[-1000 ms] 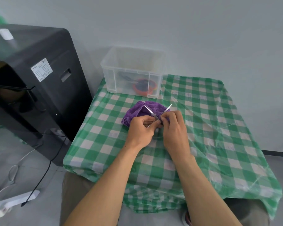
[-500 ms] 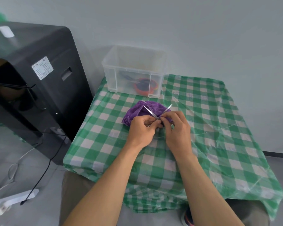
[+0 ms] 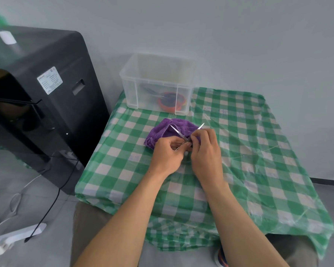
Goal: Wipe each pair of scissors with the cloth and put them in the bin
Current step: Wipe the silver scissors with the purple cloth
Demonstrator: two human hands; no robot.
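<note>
Green-and-white checked sheeting, glossy like plastic, covers the desk (image 3: 249, 151) and drapes over its near edge. Just past the middle the two hands meet, close together. The left hand (image 3: 167, 153) is curled round the handle end of the small steel scissors (image 3: 178, 132), and the right hand (image 3: 205, 153) pinches them at the pivot. I cannot tell whether a fold of cloth sits under those fingertips. The blades stand spread in a V, tips pointing away from the person, held just above the purple cloth (image 3: 160, 132), which lies bunched on the desk beneath them.

The scissors look light, thin and rigid, probably slick where the metal is bare. The points and inner edges are the parts to keep skin off, so the loops or the pivot seem the safe hold, wiping from pivot out to tip. The cloth looks soft, nappy terry that will fold round a blade and is likely to snag on an open point.

Beyond, at the far left corner, stands the clear plastic bin (image 3: 129, 89), open-topped, with orange-handled scissors (image 3: 169, 102) lying inside
</note>
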